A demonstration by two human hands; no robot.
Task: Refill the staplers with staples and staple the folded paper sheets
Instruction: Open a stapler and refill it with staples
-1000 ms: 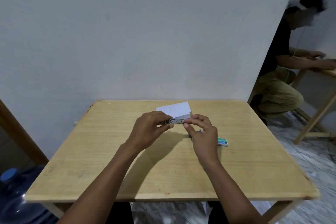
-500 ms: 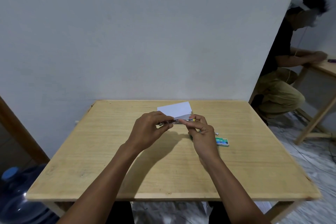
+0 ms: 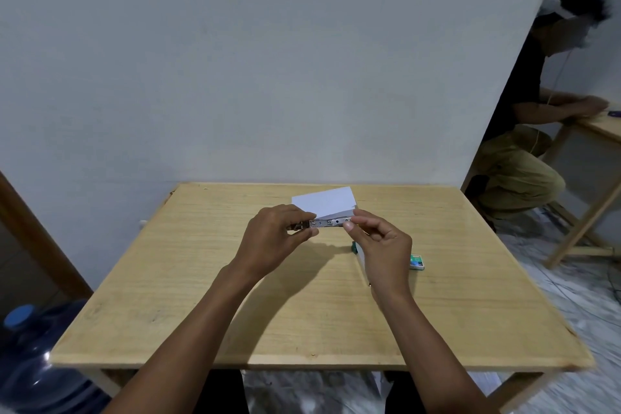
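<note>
- Head view: a light wooden table [image 3: 201, 279] stands against a pale wall [image 3: 268, 60].
- Head view: the stapler [image 3: 331, 222], a narrow metal bar with small holes along it, is held above the far middle of the table, level and running left to right.
- Head view: the left hand [image 3: 279, 239] grips the stapler's left end, fingers curled together around it and thumb underneath.
- Head view: the right hand [image 3: 383, 245] pinches the stapler's right end between thumb and forefinger. Its other fingers are loosely curled and hold nothing.
- Head view: the folded paper [image 3: 324, 202], white, lies on the table just beyond the hands, its near edge hidden behind the stapler.
- Head view: a small green and white staple box [image 3: 416, 261] lies on the table just right of the right hand. A green item shows under that hand; what it is cannot be told.
- Head view: a blue water bottle [image 3: 33, 363] stands on the floor at near left.
- Head view: a second person [image 3: 524, 144] sits at far right, arms on another wooden table [image 3: 605, 126].
</note>
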